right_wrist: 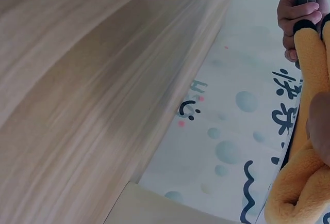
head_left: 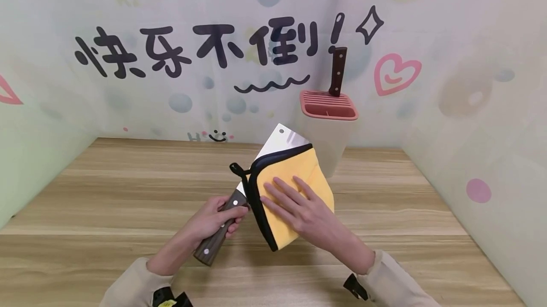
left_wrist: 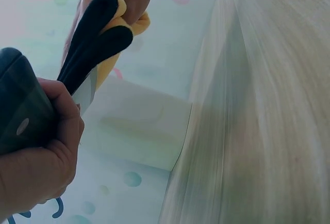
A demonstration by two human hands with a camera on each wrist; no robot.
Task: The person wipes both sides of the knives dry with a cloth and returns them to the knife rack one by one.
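Wood-grain tabletop [head_left: 128, 188] across the lower frame. Nearest, lower left of centre: left hand [head_left: 209, 221] clamped round the dark handle of a cleaver [head_left: 275, 143], held above the table, blade angled up to frame centre. Right of that, right hand [head_left: 307, 214], fingers straight and spread over a yellow cloth [head_left: 318, 181] covering much of the blade; can't tell if the thumb pinches underneath. Main risk, I'd judge: cloth slips or bunches under those flat fingers and they meet the edge, which is hidden. Also, a loosening left grip could let the cleaver twist or drop. Pushing further forward might bump the pale knife block [head_left: 322, 136], just beyond, right of centre. One dark-handled knife [head_left: 338, 71] stands upright in its pink slotted top, blade out of sight inside; front compartment too deep to read. Printed wall [head_left: 149, 112] behind, upper frame.
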